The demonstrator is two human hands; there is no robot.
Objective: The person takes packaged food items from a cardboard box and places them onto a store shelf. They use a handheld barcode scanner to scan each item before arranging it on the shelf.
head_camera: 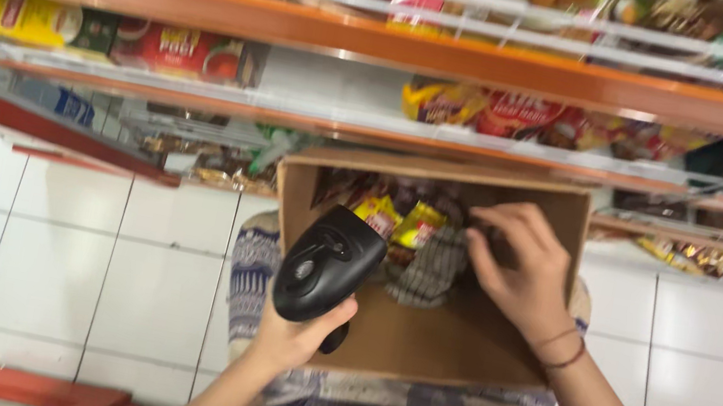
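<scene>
1. Gripping a black scanner (326, 266), the left hand (291, 334) wraps its fingers around the grip from below, thumb up along the side, with the wide head tilted toward the box (416, 342).
2. Glossy and rounded, the scanner has a bulbous head with a small round button on top and a narrower handle that disappears into the palm; it hangs over the near left corner of the box, above the lap.
3. Open-topped and made of brown cardboard, the box rests on the person's lap, over a blue and white patterned garment (256, 269), its far wall toward the shelves (389, 44).
4. Inside, small packets (398, 221) in yellow, red and dark wrappers lie packed at the far end, with a checked grey pouch (430, 265) lying just in front of them.
5. Reaching into the box from the right, the right hand (518, 270) curls its fingers down among the packets at the far right side; whether they have closed on one cannot be told, since the fingertips are hidden by the goods.
6. Two thin dark bands (562, 347) circle the right wrist.
7. Orange-edged shelves with white wire rails run across the top, stocked with bagged and boxed goods, and a white tiled floor (26, 253) spreads on both sides of the person.
</scene>
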